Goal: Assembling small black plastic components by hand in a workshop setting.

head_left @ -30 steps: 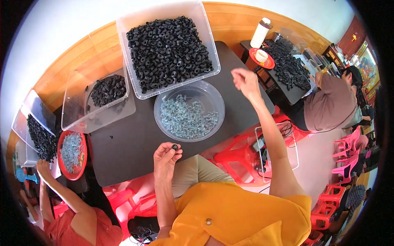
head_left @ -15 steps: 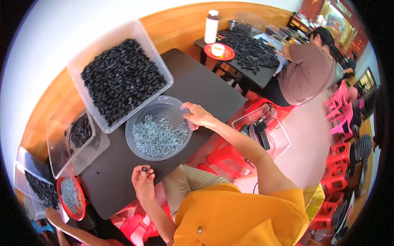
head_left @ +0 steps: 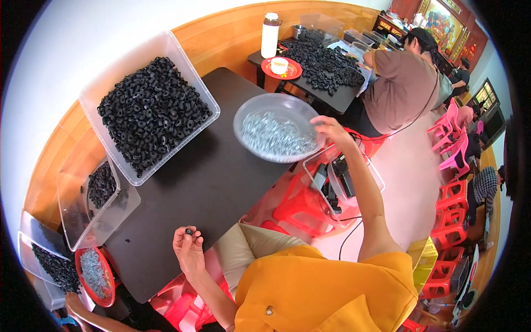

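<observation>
My right hand (head_left: 333,133) grips the right rim of a round clear plastic bowl (head_left: 287,107). Small silvery metal pieces (head_left: 276,134), blurred by motion, cover its bottom. The bowl is at the right edge of the dark table (head_left: 182,193). Whether it touches the tabletop I cannot tell. Near the front edge of the table, my left hand (head_left: 191,253) pinches a small black ring-like plastic part (head_left: 189,231) between its fingertips. To the left of the bowl, a big translucent bin (head_left: 206,83) holds a heap of similar black parts (head_left: 149,113).
A clear bin (head_left: 131,205) with fewer black parts stands at the table's left. Beyond it are a red tray (head_left: 112,279) of silvery pieces and another person's arm (head_left: 88,316). A person in brown (head_left: 401,80) sits at the far table. Red stools (head_left: 298,205) stand right.
My right hand has carried the bowl to the right and away from me, off its place beside the big bin. My left hand still pinches the black part in nearly the same spot.
</observation>
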Tool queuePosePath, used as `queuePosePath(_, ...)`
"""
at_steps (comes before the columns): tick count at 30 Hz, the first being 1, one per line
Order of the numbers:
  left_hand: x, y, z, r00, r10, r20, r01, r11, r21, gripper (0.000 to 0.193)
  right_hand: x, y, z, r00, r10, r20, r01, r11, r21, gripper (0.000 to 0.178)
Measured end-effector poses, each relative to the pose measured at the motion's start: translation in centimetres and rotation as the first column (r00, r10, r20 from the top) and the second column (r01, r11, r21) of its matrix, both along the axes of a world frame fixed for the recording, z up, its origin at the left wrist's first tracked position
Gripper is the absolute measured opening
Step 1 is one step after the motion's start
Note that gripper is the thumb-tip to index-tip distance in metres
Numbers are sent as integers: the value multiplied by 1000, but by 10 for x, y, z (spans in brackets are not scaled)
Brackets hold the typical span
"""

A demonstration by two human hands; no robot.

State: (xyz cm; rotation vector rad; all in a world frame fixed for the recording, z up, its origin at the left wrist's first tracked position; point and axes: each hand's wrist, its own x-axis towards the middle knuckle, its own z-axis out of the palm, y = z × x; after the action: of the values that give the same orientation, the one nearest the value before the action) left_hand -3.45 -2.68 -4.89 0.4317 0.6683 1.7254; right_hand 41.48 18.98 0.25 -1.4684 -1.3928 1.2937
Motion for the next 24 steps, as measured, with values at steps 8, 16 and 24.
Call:
queuePosePath(8,1,1,1,1000,-1,-15,1,1000,-7,14,22,-1,-10,909,-394,-139,400,916,20,24)
queuePosePath(16,1,-1,0,1000,-5,3,5,1000,8,15,16,1,-20,836,-530,-139,544,834,93,23)
queuePosePath(24,1,-1,-1,1000,2,8,-2,1000,-2,15,11,3,-25,797,-578,-174,596,798,83,26)
